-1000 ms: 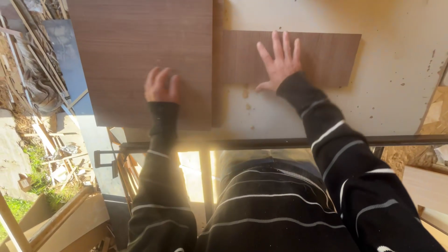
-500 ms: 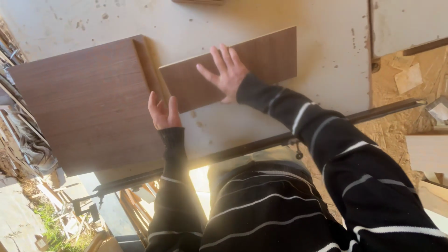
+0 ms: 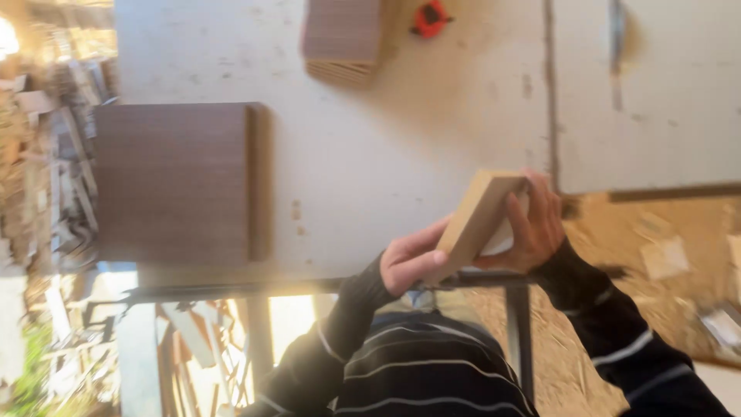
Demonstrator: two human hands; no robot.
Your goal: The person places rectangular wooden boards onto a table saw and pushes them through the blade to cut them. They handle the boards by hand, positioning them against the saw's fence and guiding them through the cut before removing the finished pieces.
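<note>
- Both hands hold one small wooden board (image 3: 477, 220), lifted off the counter (image 3: 401, 131) and tipped so that its pale edge faces the camera, near the counter's close edge.
- The left hand (image 3: 409, 262) grips the board's lower end, fingers curled around it.
- The right hand (image 3: 536, 224) wraps the upper end from the far side, fingers bent over the edge.
- A large dark brown panel (image 3: 174, 181) lies flat on the counter, well to the left of the hands.
- A stack of brown boards (image 3: 343, 38) sits at the counter's far side, with a small orange and black tool (image 3: 430, 17) just beside it.
- No box, bin or tray shows on the counter.
- Sawdust and wood scraps (image 3: 656, 255) cover the floor to the right.
</note>
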